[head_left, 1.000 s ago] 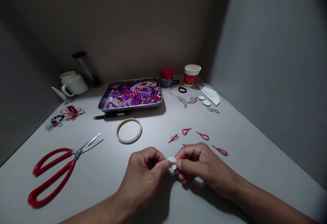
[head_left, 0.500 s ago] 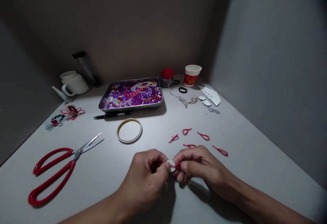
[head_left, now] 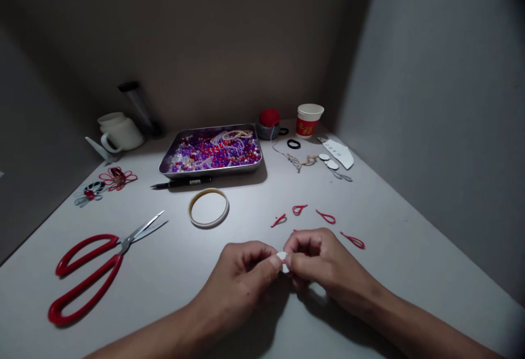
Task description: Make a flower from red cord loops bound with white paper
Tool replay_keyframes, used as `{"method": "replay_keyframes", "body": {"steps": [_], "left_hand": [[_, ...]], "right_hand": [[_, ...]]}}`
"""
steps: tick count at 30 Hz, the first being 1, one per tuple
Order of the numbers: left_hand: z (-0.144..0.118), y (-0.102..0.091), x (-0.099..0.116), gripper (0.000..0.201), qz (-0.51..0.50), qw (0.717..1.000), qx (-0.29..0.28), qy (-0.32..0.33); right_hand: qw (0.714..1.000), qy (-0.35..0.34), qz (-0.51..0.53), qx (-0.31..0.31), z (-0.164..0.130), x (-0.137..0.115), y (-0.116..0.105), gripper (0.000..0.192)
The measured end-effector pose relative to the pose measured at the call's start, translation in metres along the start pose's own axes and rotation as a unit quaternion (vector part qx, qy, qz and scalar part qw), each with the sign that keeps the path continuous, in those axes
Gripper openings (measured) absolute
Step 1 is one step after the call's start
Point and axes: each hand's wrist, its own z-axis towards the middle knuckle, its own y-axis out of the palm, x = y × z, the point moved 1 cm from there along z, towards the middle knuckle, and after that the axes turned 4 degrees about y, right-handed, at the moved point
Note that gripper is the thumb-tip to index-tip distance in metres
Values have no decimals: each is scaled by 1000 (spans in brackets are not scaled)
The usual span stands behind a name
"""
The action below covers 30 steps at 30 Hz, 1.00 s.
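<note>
Nearest, the left hand (head_left: 246, 280) and right hand (head_left: 324, 266) meet over the tabletop (head_left: 176, 271), a small white disc (head_left: 282, 255) between their fingertips. Each grip is closed, thumb against fingers, pinching an edge of the disc; a bit of red cord (head_left: 284, 261) shows across it. Half a second ago the disc lay more exposed, with red cord reaching out on both sides; now the fingertips cover much of it, and both hands have shifted slightly rightward. The right hand also hides more of the nearest of the red loops (head_left: 279, 220), of which only a tip shows; the other four lie where they were, just beyond.

The red-handled scissors (head_left: 125, 246) rest open to the left, unmoved. Farther off, the tape ring (head_left: 208, 224), the pen (head_left: 180, 183) and the bead tray (head_left: 213, 171) keep their places, as do the loose white discs (head_left: 332, 164) and, beyond them, the paper cup (head_left: 307, 125).
</note>
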Motion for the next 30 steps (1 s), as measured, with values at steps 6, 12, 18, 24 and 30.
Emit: {"method": "replay_keyframes", "body": {"steps": [6, 12, 18, 24, 30], "left_hand": [[1, -3, -1, 30, -89, 996, -13, -17], [1, -1, 3, 15, -19, 997, 30, -62], [0, 0, 6, 19, -23, 998, 32, -57], [1, 1, 3, 21, -26, 997, 52, -41], [1, 1, 3, 24, -47, 998, 8, -28]], "right_hand": [[1000, 9, 18, -7, 1, -2, -1, 10], [998, -5, 4, -62, 0, 1, -3, 15], [984, -17, 112, -138, 0, 8, -5, 31], [992, 15, 98, -74, -2, 1, -1, 10], [994, 22, 93, -44, -1, -1, -2, 5]]}}
